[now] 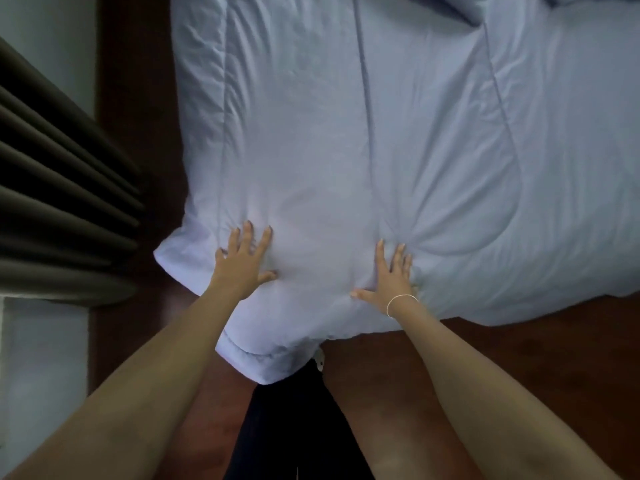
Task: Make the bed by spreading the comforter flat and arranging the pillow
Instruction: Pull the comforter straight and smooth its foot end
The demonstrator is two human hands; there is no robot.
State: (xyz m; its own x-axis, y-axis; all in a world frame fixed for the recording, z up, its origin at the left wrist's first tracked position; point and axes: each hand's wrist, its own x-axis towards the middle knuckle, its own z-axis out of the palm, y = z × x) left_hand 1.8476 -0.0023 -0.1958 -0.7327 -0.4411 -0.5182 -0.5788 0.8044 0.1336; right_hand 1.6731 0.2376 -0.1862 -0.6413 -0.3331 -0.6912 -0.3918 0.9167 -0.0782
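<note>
Hands flat on the comforter's near edge, with the bulk of it stretching away toward 12 o'clock.

Both palms press down with fingers spread and straight, gripping nothing: the left hand (244, 263) sits near the corner at about 9 o'clock, the right hand (391, 277) beside a seam where creases fan out toward 2 o'clock. The pale blue comforter (346, 133) runs lengthwise away from the person, one corner drooping over the edge at 6 o'clock. The right hand looks nearer the remaining bulge, so smoothing probably goes out that way. A bunched shape at 1 o'clock may be the pillow; I cannot tell.
</note>
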